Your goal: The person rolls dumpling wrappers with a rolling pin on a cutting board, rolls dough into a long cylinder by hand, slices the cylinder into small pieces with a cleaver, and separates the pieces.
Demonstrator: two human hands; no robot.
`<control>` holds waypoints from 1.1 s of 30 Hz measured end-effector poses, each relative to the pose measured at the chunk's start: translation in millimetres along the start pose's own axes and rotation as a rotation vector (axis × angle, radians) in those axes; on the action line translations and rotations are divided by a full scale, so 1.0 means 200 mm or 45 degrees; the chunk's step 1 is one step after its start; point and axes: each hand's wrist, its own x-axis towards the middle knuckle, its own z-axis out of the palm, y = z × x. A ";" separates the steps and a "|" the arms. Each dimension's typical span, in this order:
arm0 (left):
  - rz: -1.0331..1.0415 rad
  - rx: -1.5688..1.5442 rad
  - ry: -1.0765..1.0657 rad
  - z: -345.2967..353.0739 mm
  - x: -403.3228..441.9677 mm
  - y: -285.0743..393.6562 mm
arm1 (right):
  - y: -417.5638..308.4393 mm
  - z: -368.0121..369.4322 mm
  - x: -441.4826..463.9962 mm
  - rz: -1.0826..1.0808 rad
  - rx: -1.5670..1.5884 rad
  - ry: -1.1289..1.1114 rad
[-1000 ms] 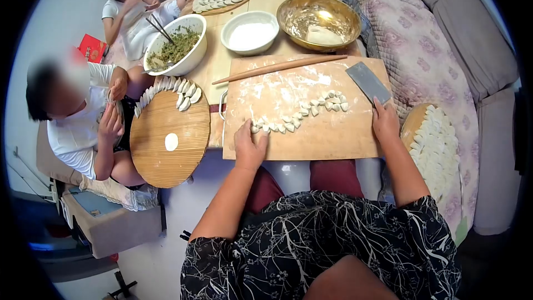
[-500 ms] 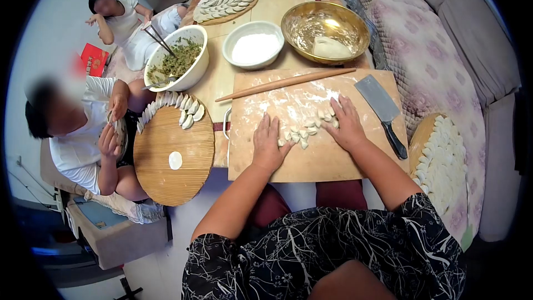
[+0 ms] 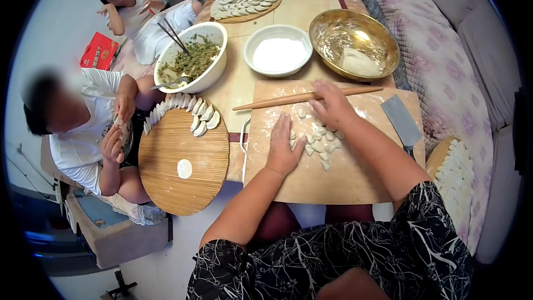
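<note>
My left hand (image 3: 284, 149) lies flat on the floury wooden board (image 3: 355, 180), fingers stretched out and thumb beside the small dough pieces (image 3: 318, 145). These pieces are loosely scattered, several of them between and below my hands. Farther up the board, my right hand (image 3: 334, 106) reaches across the wooden rolling pin (image 3: 266, 103), its fingers extended and partly covering the pin. One dough piece (image 3: 301, 112) sits just left of the right thumb. Neither hand visibly holds anything.
A cleaver (image 3: 400, 115) lies at the board's right. Behind stand a flour bowl (image 3: 250, 58), a golden bowl (image 3: 388, 58) with dough and a filling bowl (image 3: 221, 58). Left is a bamboo tray (image 3: 166, 189) with dumplings and one wrapper (image 3: 184, 169); a person (image 3: 91, 116) works beside it.
My right hand has moved up and left from the dough pieces to the rolling pin. The pieces are more spread out. The whole view has shifted slightly.
</note>
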 end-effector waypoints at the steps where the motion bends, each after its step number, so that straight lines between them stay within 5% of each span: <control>1: 0.008 0.013 0.003 0.00 0.00 0.00 | -0.02 -0.02 0.06 -0.076 -0.013 0.019; 6: -0.006 0.001 -0.002 -0.01 0.00 0.01 | 0.01 0.08 0.38 -0.205 -0.162 0.024; 9: -0.006 -0.041 -0.015 -0.02 0.01 0.03 | -0.08 0.05 0.57 0.064 -0.486 -0.465; 12: -0.011 -0.064 -0.022 -0.03 0.00 0.03 | -0.06 0.10 0.74 0.168 -0.702 -0.666; 22: 0.025 -0.151 -0.024 -0.04 0.00 0.02 | -0.08 0.22 0.96 0.503 -0.593 -0.848; 27: 0.022 -0.188 -0.021 -0.05 0.01 0.01 | 0.10 0.37 1.02 0.242 -0.832 -0.904; 30: -0.014 -0.201 -0.037 -0.04 -0.01 0.01 | 0.21 0.41 1.08 0.082 -0.998 -0.668; 33: 0.054 -0.199 0.063 -0.02 -0.01 -0.02 | 0.02 0.11 0.99 0.416 -0.056 -0.586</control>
